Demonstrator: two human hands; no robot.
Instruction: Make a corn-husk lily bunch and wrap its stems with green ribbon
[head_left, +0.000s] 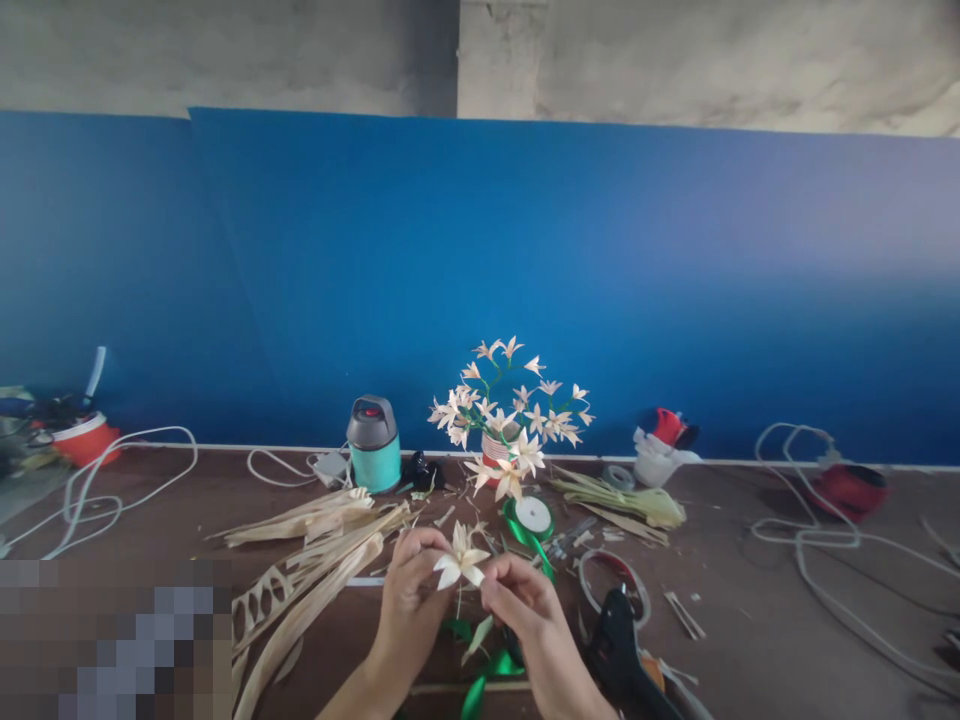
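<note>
Between my two hands is a cream flower (460, 560) with pointed petals, which look like dried husk. My left hand (417, 580) is closed around the flower's left side and base. The right hand (523, 600) pinches at the tip of a petal on the right. Below the flower, a loose pale husk piece (478, 638) and green ribbon (474, 697) lie on the table. Just behind my hands stands a pot of similar flowers (501, 425) on green stems. A white spool (533, 514) wound with green ribbon lies in front of that pot.
Dried husks (315, 590) are heaped at left, with greener husk strips (622, 498) at right. A black glue gun (626, 650) lies beside my right forearm, near a tape ring (615, 588). A teal flask (374, 450), a white container (660, 458) and white cables (806, 540) line the back.
</note>
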